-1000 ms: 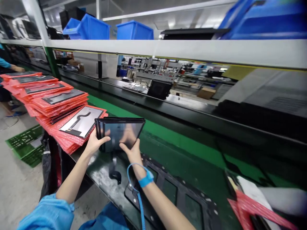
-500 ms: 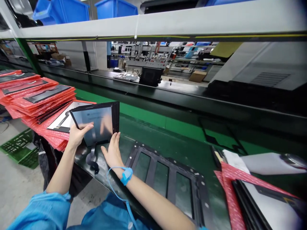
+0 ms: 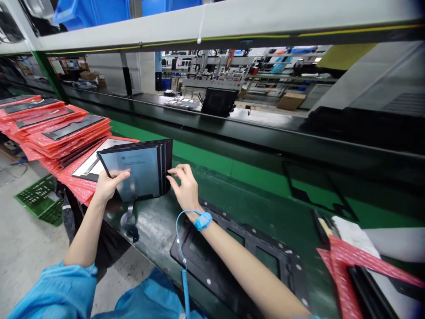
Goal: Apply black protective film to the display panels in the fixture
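Seemingly separating screens (image 3: 144, 166), clasping with left hand (image 3: 106, 185) at eight o'clock; at three o'clock, with right hand (image 3: 186, 184) half-curled, of unclear hold. Probably needing careful edge pinch.

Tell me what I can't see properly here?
In the head view:
Left hand: most fingers hidden behind the panels.
Writing on the front panel: too small to read.
Black frame: partly covered by the right forearm.
Blue bins: cut off by the top edge.

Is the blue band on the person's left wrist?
No, the blue band is around the wrist of the right hand.
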The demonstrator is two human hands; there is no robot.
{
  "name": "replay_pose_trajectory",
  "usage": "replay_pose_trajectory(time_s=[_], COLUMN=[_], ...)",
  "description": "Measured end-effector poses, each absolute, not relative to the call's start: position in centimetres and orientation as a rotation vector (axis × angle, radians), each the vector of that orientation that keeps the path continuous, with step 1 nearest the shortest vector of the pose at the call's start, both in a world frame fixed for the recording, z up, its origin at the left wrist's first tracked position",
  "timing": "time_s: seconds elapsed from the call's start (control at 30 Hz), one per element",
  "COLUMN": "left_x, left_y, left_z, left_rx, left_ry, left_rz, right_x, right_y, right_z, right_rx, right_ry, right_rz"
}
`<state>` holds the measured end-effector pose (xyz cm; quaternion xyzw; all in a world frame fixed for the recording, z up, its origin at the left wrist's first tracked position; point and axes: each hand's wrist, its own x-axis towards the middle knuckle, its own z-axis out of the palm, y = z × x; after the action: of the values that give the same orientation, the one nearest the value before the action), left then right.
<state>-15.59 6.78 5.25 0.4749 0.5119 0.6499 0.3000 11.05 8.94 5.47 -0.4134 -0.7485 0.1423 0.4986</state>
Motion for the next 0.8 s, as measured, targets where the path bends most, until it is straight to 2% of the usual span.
replay_pose_trajectory(time_s=[0.17,0.4,0.8], left_x=[-15.7,-15.6,-15.3], left_y=[6.7,6.7,6.7], left_z=[5.3,5.6,5.7], left_rx=[1.232,1.222,1.242], left_ry=[1.363,1.367,1.419], left_rz=[1.708,1.691,1.699], right_x=[10.5,10.1,11.4], right_y=[9.6,10.4,9.5], right_z=[5.7,5.6,6.3], right_rx=[-0.838,-0.835,-0.683], right_ry=[-1.893,-2.021,-2.240], right_rz=[0.148,-0.089,0.015])
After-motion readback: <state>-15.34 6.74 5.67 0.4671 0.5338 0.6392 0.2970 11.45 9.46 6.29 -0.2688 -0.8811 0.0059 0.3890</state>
